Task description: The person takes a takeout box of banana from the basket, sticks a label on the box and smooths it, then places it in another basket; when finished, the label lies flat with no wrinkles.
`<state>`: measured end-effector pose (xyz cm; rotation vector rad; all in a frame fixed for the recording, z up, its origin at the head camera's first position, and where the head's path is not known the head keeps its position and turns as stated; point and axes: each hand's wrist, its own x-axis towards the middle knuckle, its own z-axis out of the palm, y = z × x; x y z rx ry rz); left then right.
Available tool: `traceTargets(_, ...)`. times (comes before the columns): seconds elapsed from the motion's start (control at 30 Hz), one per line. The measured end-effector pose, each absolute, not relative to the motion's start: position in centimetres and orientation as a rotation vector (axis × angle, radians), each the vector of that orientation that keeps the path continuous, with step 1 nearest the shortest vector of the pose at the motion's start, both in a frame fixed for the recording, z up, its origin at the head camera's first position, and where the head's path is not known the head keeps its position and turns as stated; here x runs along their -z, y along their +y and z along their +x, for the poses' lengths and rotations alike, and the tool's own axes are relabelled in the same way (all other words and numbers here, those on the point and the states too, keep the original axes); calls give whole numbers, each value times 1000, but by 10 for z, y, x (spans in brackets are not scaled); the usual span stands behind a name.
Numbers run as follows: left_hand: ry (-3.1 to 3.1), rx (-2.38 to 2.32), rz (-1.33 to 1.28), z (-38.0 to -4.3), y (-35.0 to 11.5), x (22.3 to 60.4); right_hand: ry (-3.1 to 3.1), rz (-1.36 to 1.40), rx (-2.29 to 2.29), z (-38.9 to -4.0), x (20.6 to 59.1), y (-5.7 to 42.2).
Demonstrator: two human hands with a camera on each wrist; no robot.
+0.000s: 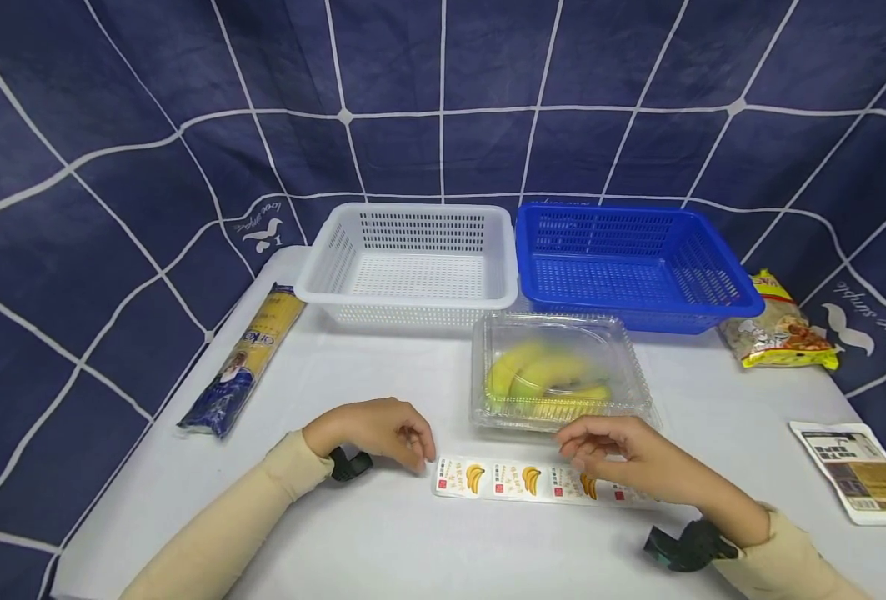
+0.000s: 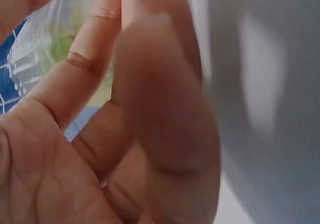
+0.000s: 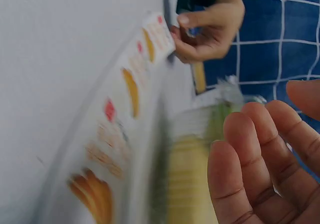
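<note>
A strip of white labels (image 1: 512, 478) printed with bananas lies along the front of the table. At its left end is my left hand (image 1: 386, 433), fingers loosely bent, fingertips right by the strip's edge; nothing shows between them in the left wrist view. My right hand (image 1: 623, 454) hovers over the strip's right part and hides some of it. Its fingers (image 3: 260, 154) are relaxed and hold nothing. Just behind the strip sits a clear plastic clamshell box (image 1: 608, 354), lid down, with bananas (image 1: 540, 371) inside.
A white basket (image 1: 412, 302) and a blue basket (image 1: 638, 317) stand side by side at the back. A pack of noodles (image 1: 243, 362) lies at left. To the right are a yellow-edged food bag (image 1: 776, 329) and a flat pouch (image 1: 858, 471).
</note>
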<state>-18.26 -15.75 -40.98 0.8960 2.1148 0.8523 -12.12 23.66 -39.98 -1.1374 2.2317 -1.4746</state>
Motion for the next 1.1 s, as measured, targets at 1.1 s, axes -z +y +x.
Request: traceTargets(1.1,2106,-837,808,-173,-141,415,2030,-985,1443,-128,439,166)
